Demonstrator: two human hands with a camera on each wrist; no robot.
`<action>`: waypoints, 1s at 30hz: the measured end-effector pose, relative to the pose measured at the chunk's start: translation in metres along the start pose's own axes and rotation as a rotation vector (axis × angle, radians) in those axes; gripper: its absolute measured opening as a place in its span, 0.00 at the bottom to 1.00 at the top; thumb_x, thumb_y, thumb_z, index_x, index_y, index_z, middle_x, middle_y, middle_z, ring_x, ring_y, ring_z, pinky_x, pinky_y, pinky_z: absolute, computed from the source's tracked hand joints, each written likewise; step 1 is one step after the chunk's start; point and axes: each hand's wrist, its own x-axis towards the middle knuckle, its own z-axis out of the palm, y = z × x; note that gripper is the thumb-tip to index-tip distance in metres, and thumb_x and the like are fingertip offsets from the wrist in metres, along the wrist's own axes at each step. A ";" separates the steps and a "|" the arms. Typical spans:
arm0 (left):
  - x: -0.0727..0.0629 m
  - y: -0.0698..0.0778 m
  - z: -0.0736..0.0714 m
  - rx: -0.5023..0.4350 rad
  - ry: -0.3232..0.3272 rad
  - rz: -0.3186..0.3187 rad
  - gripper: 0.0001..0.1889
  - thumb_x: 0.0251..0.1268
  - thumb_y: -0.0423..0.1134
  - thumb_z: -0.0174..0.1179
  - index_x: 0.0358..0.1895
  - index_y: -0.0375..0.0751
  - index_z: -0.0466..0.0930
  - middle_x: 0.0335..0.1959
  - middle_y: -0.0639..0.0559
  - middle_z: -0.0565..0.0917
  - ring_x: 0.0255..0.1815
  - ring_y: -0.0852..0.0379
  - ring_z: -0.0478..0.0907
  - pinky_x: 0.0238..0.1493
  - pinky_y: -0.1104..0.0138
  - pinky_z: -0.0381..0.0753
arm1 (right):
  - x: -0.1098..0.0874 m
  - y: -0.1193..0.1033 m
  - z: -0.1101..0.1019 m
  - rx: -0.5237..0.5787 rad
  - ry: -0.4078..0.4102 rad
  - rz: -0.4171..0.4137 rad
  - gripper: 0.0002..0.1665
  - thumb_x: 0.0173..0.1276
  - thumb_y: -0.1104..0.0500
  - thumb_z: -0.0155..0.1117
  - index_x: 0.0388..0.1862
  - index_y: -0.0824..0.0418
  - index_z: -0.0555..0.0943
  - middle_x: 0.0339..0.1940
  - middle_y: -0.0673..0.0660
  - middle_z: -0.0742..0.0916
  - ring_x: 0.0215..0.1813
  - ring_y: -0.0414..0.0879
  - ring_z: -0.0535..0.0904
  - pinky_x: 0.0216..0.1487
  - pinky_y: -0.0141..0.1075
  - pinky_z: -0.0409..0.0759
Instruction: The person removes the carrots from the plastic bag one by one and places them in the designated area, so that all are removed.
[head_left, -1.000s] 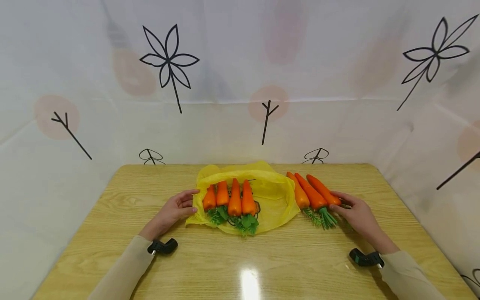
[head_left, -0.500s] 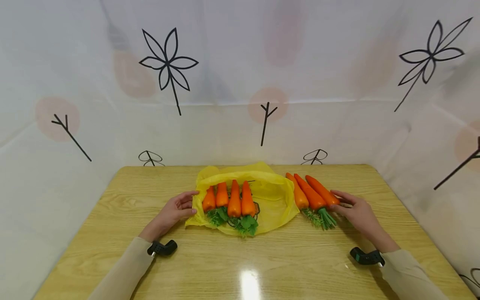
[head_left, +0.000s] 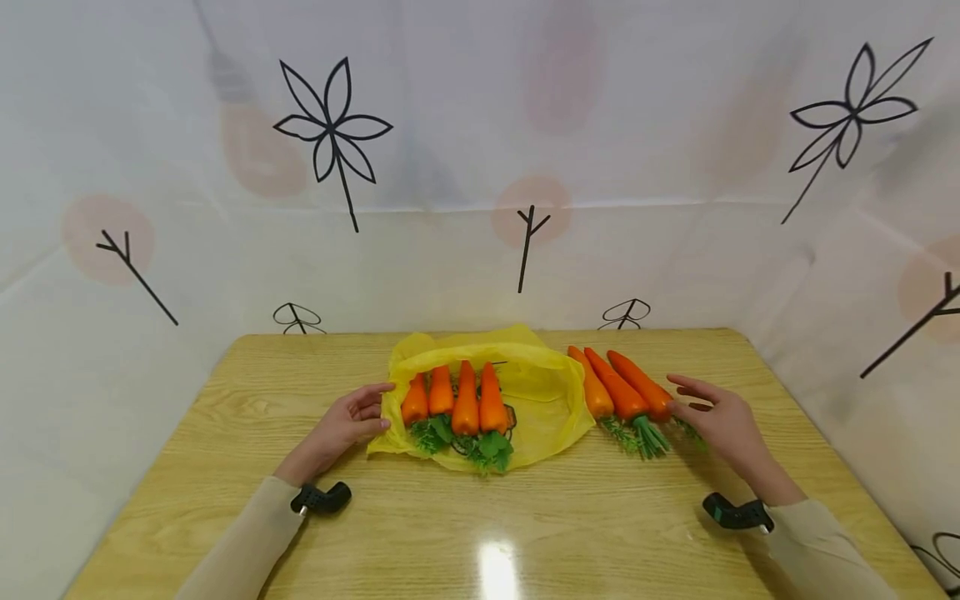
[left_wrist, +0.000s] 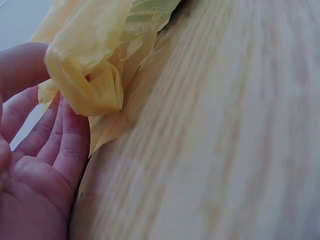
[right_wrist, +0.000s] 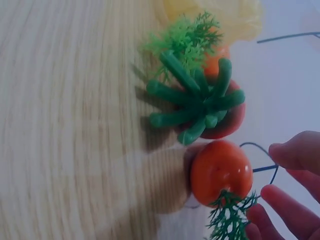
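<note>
A yellow plastic bag (head_left: 543, 446) lies with its mouth toward me, several orange carrots (head_left: 466, 408) with green tops side by side in its left half. My left hand (head_left: 352, 421) grips the bag's left edge between thumb and fingers; in the left wrist view, folds of yellow plastic (left_wrist: 95, 90) hide some fingertips. Right of the bag, three more carrots (head_left: 617, 390) lie slanted on the table. Beside the outermost carrot (right_wrist: 222, 170) is my right hand (head_left: 723, 421), thumb and fingers spread apart with nothing held. A thumb tip seems very close to that carrot in the head view.
All of this rests on a light wood-grain table (head_left: 420, 533). White cloth (head_left: 450, 267) with plant drawings hangs behind the table and along both sides. A bright light reflection (head_left: 498, 571) shows near the front.
My right hand has drawn back slightly from the outermost carrot, and its fingers have spread wider. The left hand stays at the bag's edge. The head view has shifted slightly.
</note>
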 end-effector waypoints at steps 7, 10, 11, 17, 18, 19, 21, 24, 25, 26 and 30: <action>0.000 -0.001 0.000 -0.014 0.007 -0.002 0.33 0.66 0.31 0.66 0.73 0.34 0.64 0.53 0.42 0.70 0.43 0.57 0.72 0.39 0.69 0.77 | -0.001 -0.013 0.002 0.004 0.033 0.011 0.29 0.73 0.55 0.65 0.67 0.68 0.75 0.62 0.76 0.76 0.56 0.74 0.77 0.35 0.28 0.80; 0.000 -0.001 0.000 -0.024 0.003 0.005 0.33 0.66 0.30 0.65 0.73 0.34 0.64 0.51 0.43 0.70 0.41 0.58 0.71 0.38 0.70 0.77 | -0.001 -0.020 0.006 0.010 0.060 0.003 0.26 0.72 0.58 0.65 0.65 0.67 0.77 0.61 0.75 0.78 0.54 0.73 0.78 0.36 0.26 0.79; 0.000 -0.001 0.000 -0.028 0.001 0.008 0.33 0.66 0.30 0.65 0.73 0.34 0.64 0.50 0.44 0.69 0.40 0.58 0.71 0.37 0.70 0.76 | -0.001 -0.023 0.008 0.015 0.066 0.001 0.26 0.72 0.58 0.66 0.65 0.67 0.78 0.61 0.74 0.78 0.53 0.72 0.79 0.36 0.25 0.79; 0.000 -0.003 0.000 -0.046 -0.012 0.012 0.33 0.66 0.29 0.65 0.73 0.34 0.64 0.48 0.44 0.68 0.40 0.58 0.70 0.36 0.70 0.76 | -0.001 -0.035 0.018 0.036 0.081 -0.022 0.24 0.70 0.60 0.68 0.62 0.68 0.80 0.57 0.74 0.81 0.51 0.68 0.82 0.37 0.22 0.78; 0.000 -0.002 0.000 -0.047 -0.014 0.012 0.33 0.66 0.30 0.65 0.73 0.35 0.64 0.48 0.44 0.68 0.40 0.58 0.70 0.36 0.69 0.76 | -0.001 -0.037 0.020 0.041 0.080 -0.025 0.24 0.70 0.60 0.68 0.62 0.68 0.80 0.57 0.74 0.81 0.49 0.66 0.83 0.35 0.24 0.79; -0.001 -0.002 0.000 -0.047 -0.014 0.011 0.33 0.66 0.30 0.65 0.73 0.35 0.64 0.48 0.44 0.68 0.40 0.58 0.70 0.36 0.69 0.76 | -0.001 -0.039 0.021 0.041 0.081 -0.027 0.24 0.70 0.60 0.68 0.62 0.68 0.80 0.56 0.73 0.81 0.48 0.63 0.84 0.35 0.25 0.80; -0.001 -0.001 0.000 -0.049 -0.016 0.009 0.33 0.66 0.29 0.65 0.73 0.35 0.64 0.48 0.44 0.68 0.40 0.58 0.70 0.36 0.69 0.75 | -0.001 -0.044 0.024 0.050 0.081 -0.029 0.23 0.69 0.61 0.68 0.61 0.67 0.80 0.56 0.72 0.82 0.44 0.55 0.86 0.32 0.29 0.81; -0.001 -0.001 0.001 -0.052 -0.017 0.010 0.33 0.66 0.29 0.64 0.73 0.34 0.64 0.47 0.44 0.68 0.39 0.58 0.70 0.36 0.69 0.75 | -0.002 -0.051 0.030 0.046 0.072 -0.047 0.23 0.69 0.61 0.68 0.61 0.66 0.81 0.55 0.70 0.83 0.41 0.48 0.86 0.32 0.31 0.82; -0.001 -0.001 0.001 -0.054 -0.017 0.010 0.33 0.66 0.29 0.64 0.73 0.34 0.64 0.47 0.44 0.68 0.39 0.58 0.69 0.36 0.69 0.75 | -0.002 -0.054 0.033 0.045 0.070 -0.055 0.22 0.69 0.61 0.68 0.61 0.66 0.81 0.55 0.70 0.83 0.41 0.48 0.86 0.33 0.31 0.81; -0.001 -0.001 0.001 -0.056 -0.018 0.010 0.33 0.67 0.28 0.64 0.73 0.34 0.64 0.47 0.44 0.68 0.39 0.59 0.69 0.36 0.69 0.74 | -0.002 -0.057 0.035 0.046 0.067 -0.066 0.22 0.69 0.62 0.68 0.61 0.66 0.81 0.55 0.69 0.84 0.42 0.51 0.86 0.33 0.31 0.81; -0.001 -0.001 0.000 -0.048 -0.017 0.007 0.33 0.67 0.29 0.64 0.73 0.34 0.64 0.47 0.44 0.68 0.40 0.58 0.70 0.36 0.69 0.75 | -0.002 -0.069 0.045 0.074 0.040 -0.093 0.21 0.67 0.65 0.69 0.59 0.66 0.82 0.56 0.69 0.83 0.45 0.59 0.85 0.36 0.30 0.82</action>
